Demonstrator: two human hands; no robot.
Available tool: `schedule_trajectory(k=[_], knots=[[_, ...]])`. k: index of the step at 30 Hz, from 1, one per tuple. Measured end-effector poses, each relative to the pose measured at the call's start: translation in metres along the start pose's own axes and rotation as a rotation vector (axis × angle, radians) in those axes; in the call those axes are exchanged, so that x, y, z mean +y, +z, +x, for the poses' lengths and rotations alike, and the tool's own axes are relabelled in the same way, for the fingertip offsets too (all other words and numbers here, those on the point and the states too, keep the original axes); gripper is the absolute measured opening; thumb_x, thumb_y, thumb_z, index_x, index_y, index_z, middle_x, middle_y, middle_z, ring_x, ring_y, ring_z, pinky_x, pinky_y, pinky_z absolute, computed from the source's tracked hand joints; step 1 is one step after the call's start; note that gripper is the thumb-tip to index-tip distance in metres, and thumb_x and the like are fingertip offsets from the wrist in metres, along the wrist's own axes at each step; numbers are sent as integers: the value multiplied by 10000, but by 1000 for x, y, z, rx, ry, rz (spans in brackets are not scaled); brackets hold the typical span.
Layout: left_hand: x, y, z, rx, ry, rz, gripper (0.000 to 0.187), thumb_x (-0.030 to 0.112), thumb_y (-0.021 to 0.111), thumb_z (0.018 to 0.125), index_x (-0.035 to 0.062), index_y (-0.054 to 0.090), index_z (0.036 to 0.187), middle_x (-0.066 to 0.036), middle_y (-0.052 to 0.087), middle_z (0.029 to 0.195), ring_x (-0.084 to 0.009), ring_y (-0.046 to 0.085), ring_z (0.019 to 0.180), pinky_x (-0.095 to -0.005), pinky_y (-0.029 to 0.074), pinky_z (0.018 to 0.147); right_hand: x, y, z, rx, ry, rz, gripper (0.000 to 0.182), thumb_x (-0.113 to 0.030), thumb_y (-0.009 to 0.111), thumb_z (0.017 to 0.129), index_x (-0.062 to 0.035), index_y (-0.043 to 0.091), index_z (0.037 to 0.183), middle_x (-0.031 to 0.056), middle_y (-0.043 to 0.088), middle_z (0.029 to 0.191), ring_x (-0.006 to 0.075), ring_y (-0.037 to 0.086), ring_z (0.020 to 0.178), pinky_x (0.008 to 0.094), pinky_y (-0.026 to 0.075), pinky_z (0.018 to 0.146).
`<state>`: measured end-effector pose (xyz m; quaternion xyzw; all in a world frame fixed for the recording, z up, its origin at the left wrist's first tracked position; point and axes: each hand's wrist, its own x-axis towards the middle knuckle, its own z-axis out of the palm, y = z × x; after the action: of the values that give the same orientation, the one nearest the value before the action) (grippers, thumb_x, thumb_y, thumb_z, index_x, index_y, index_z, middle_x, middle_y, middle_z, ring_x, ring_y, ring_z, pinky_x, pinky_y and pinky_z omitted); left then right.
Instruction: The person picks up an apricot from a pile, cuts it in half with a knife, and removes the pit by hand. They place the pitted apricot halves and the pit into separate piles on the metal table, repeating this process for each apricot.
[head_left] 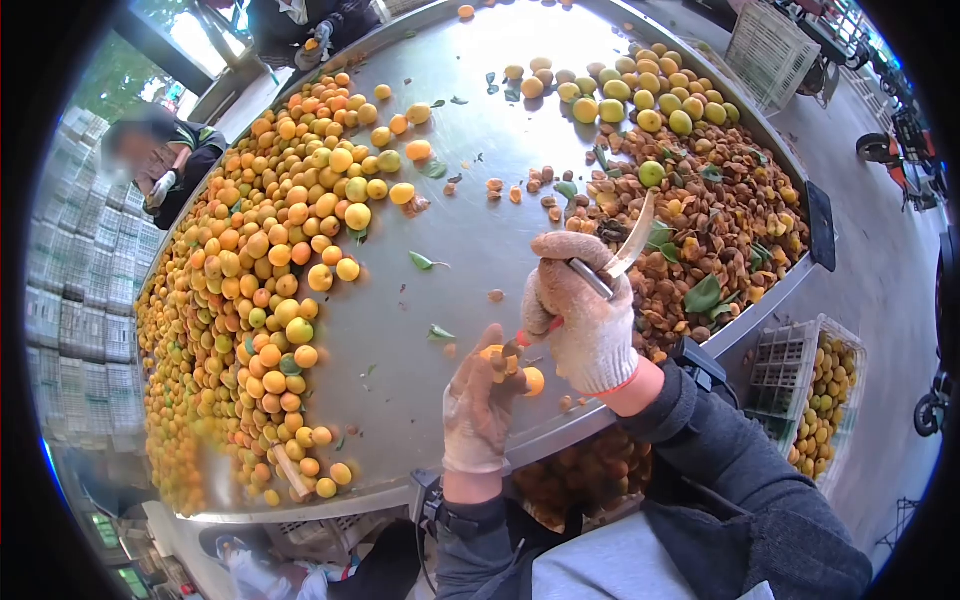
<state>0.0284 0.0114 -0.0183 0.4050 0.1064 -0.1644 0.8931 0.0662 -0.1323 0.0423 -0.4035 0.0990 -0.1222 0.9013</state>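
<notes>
My left hand (478, 420), in a soiled white glove, is closed around apricots near the table's front edge. One orange apricot (534, 381) shows beside its fingertips, and a cut-looking piece (495, 354) sits between them. Just above, my gloved right hand (585, 320) is closed around a knife. Its curved pale blade (637, 238) points up and away, and a metal sleeve (591, 278) shows at the fingers. A red part (540, 331) sticks out below the right hand toward the fruit. Whether it belongs to the knife is hidden by the fingers.
Whole apricots (290, 240) pile along the metal table's (400, 310) left side; greener ones (650, 85) lie at far right. Brown pits and scraps (720, 220) heap near my right hand. A crate of fruit (822, 400) stands right. Other people (165, 160) are at the left side.
</notes>
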Motion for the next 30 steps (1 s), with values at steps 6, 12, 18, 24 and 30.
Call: schedule_trajectory(k=[6, 12, 18, 24, 30], knots=[[-5, 13, -3, 77, 22, 216, 455, 181, 621, 935, -78, 503, 1289, -127, 640, 1030, -153, 626, 872, -262, 530, 763, 13, -11, -1, -193, -337, -350, 141, -1, 515, 905, -8, 615, 1003, 17, 508, 598, 97, 444, 429, 249, 329, 394], [0, 16, -3, 30, -40, 55, 499, 233, 620, 936, -95, 492, 1290, -145, 626, 1053, -192, 623, 889, -271, 520, 741, 21, -22, 30, 62, 263, 306, 179, -16, 524, 878, -60, 602, 1033, -28, 381, 591, 67, 324, 430, 237, 235, 409], [-6, -10, 5, -171, -130, -123, 556, 311, 590, 949, -97, 473, 1307, -112, 599, 1035, -181, 600, 872, -290, 498, 715, 30, -27, 35, 67, 463, 429, 148, -58, 484, 939, -105, 552, 1063, -40, 316, 587, 65, 298, 418, 212, 249, 361], [-7, -2, 1, -6, -79, 28, 451, 172, 607, 932, -63, 489, 1298, -96, 604, 1035, -185, 615, 880, -314, 517, 760, 29, -24, 33, 19, 481, 469, 149, -49, 497, 929, -90, 567, 1055, -29, 374, 602, 59, 301, 419, 208, 243, 350], [3, -20, 13, 214, 124, -41, 331, 96, 626, 895, 19, 562, 1211, -89, 612, 1080, -193, 617, 941, -327, 541, 805, 28, -26, 20, -430, -171, -620, 181, -39, 577, 884, -56, 651, 1048, 8, 601, 752, 122, 575, 654, 273, 482, 578]])
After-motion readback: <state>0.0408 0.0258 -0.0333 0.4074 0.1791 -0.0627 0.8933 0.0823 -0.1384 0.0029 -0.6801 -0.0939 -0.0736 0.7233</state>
